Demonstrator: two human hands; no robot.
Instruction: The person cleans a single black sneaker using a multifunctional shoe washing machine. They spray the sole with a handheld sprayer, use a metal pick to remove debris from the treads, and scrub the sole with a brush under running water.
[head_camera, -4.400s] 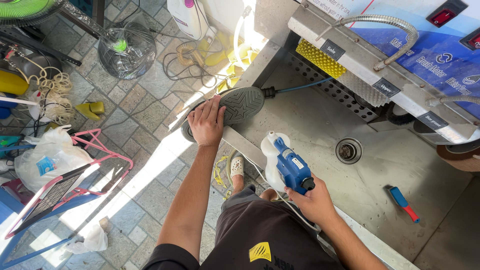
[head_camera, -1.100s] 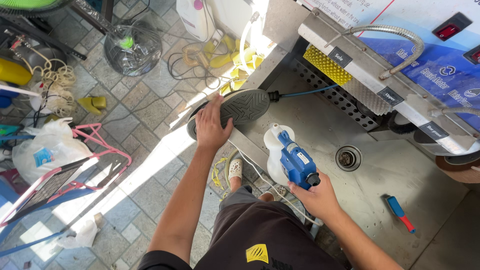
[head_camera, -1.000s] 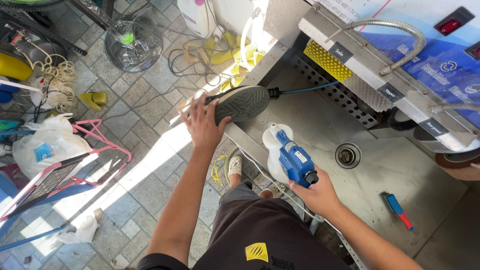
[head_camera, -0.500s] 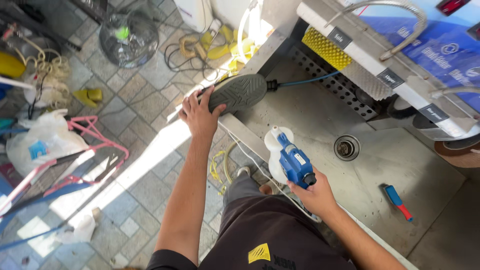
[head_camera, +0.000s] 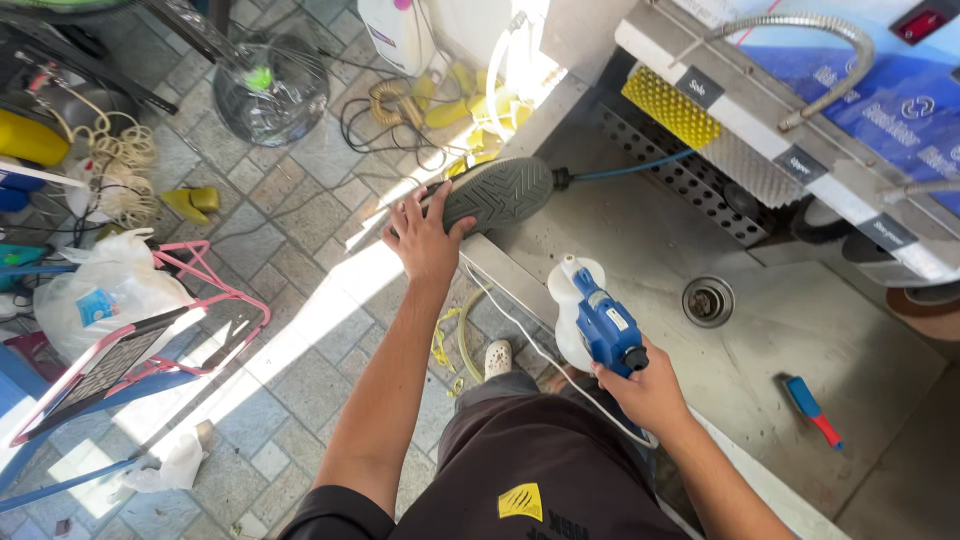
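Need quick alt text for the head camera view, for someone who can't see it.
The left hand holds a shoe sole-up at the edge of a steel basin; the right hand grips a blue and white sprayer. A drain and small brush sit beyond.

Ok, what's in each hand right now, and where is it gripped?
The left hand holds a shoe, sole up, by its heel end. The right hand grips the blue-and-white sprayer at its rear handle.

Bare forearms, dark shorts with yellow emblem (head_camera: 520, 502), white clog (head_camera: 498, 358)
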